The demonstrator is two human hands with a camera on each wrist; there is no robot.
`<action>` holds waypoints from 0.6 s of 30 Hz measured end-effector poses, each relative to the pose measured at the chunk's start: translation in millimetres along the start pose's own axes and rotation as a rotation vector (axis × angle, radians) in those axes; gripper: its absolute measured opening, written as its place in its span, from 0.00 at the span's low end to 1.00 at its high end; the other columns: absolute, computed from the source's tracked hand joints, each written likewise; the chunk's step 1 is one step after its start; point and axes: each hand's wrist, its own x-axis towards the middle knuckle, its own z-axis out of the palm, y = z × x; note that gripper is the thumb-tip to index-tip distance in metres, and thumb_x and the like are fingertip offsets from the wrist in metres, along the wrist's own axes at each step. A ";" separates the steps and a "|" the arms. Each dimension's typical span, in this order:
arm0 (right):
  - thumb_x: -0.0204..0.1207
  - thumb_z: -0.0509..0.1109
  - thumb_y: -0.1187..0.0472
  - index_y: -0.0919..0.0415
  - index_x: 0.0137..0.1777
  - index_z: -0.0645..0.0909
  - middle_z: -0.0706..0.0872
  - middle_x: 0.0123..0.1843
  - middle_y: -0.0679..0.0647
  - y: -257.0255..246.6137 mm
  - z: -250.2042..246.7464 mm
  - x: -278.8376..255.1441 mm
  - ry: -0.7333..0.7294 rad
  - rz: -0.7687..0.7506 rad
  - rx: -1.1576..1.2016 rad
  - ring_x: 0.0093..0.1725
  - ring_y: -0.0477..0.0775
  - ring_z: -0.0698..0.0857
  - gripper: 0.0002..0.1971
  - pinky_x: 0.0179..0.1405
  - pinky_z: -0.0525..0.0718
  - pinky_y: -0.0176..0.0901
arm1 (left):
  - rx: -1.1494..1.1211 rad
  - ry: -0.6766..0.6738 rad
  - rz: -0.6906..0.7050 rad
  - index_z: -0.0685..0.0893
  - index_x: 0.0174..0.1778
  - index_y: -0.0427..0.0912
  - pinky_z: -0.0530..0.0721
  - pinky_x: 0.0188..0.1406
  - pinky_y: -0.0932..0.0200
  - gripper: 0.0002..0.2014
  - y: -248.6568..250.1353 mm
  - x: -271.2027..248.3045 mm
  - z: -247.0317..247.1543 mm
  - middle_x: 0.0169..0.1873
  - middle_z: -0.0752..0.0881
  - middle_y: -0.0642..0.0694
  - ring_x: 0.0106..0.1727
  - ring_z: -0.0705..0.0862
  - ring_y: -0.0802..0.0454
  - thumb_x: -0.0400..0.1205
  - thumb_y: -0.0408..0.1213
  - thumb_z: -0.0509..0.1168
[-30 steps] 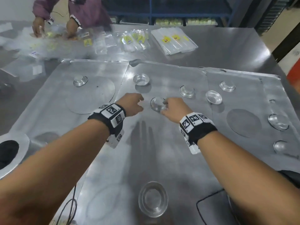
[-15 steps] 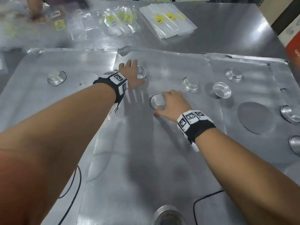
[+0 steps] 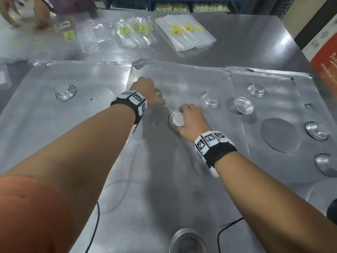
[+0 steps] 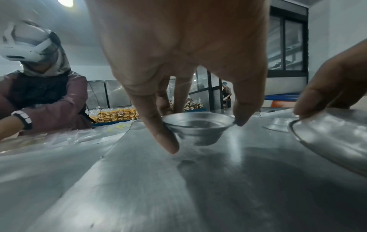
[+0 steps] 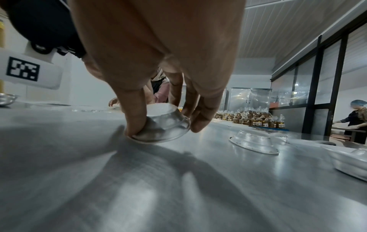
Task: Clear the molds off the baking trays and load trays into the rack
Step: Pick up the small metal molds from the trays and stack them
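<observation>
Three flat metal baking trays lie side by side; the middle tray (image 3: 182, 179) carries both my hands. My left hand (image 3: 145, 92) reaches to the far part of it and pinches an upright round metal mold (image 4: 198, 128) by the rim, thumb and fingers curled around it. My right hand (image 3: 191, 119) grips an upside-down mold (image 3: 176, 119), tipped up on one edge in the right wrist view (image 5: 163, 125). More molds sit on the trays: one on the left tray (image 3: 65, 92), one beside my right hand (image 3: 210, 99), an upright one (image 3: 243, 105).
Several molds (image 3: 317, 130) line the right tray's edge, and a stack of molds (image 3: 187, 240) stands at the near edge. Clear labelled bags (image 3: 184, 33) lie on the table beyond. Another person's hands (image 3: 11, 13) work at the far left. A black cable (image 3: 94, 225) hangs near me.
My left hand has reached forward from beside the right hand to the far mold and closed its fingers round it. My right hand has gripped the upside-down mold and tipped it.
</observation>
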 end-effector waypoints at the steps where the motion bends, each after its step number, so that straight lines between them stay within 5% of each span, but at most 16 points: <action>1: 0.66 0.79 0.56 0.58 0.70 0.73 0.76 0.64 0.57 0.7 -1.6 -2.9 0.011 0.005 0.008 0.64 0.63 0.73 0.33 0.64 0.74 0.48 | -0.014 -0.021 0.001 0.72 0.31 0.46 0.75 0.31 0.60 0.27 0.0 -5.0 -0.7 0.40 0.77 0.44 0.43 0.82 0.42 0.56 0.65 0.70; 4: 0.66 0.80 0.53 0.53 0.74 0.71 0.72 0.67 0.57 4.7 -10.4 -15.0 0.043 0.021 0.055 0.68 0.64 0.71 0.36 0.69 0.72 0.51 | -0.116 -0.065 -0.013 0.77 0.33 0.45 0.79 0.29 0.59 0.31 -1.9 -23.3 0.9 0.43 0.82 0.44 0.39 0.85 0.46 0.50 0.69 0.65; 7: 0.66 0.81 0.52 0.51 0.75 0.71 0.70 0.67 0.58 8.7 -25.3 -32.5 0.077 0.029 0.147 0.69 0.64 0.70 0.37 0.71 0.74 0.53 | -0.417 -0.039 0.006 0.86 0.47 0.44 0.90 0.25 0.54 0.26 -1.0 -52.4 6.0 0.50 0.87 0.49 0.32 0.91 0.49 0.58 0.54 0.76; 10: 0.64 0.82 0.52 0.48 0.73 0.71 0.69 0.66 0.56 11.0 -40.0 -54.4 0.117 0.006 0.237 0.68 0.62 0.72 0.37 0.70 0.76 0.51 | -0.634 -0.030 -0.034 0.83 0.55 0.43 0.89 0.25 0.57 0.24 3.4 -83.4 15.0 0.47 0.89 0.48 0.29 0.89 0.49 0.65 0.42 0.80; 14: 0.62 0.82 0.51 0.44 0.70 0.72 0.70 0.64 0.54 7.7 -53.7 -81.3 0.126 -0.029 0.325 0.66 0.59 0.75 0.36 0.68 0.78 0.52 | -0.904 -0.108 -0.054 0.81 0.62 0.37 0.88 0.30 0.56 0.25 10.0 -122.4 27.3 0.52 0.88 0.37 0.35 0.89 0.45 0.72 0.34 0.81; 18: 0.61 0.83 0.49 0.47 0.68 0.72 0.70 0.63 0.53 2.5 -66.9 -111.6 0.145 -0.095 0.402 0.58 0.54 0.81 0.35 0.63 0.82 0.48 | -1.090 -0.157 -0.062 0.78 0.66 0.30 0.93 0.43 0.43 0.20 14.4 -161.6 34.5 0.62 0.81 0.23 0.47 0.89 0.32 0.78 0.17 0.67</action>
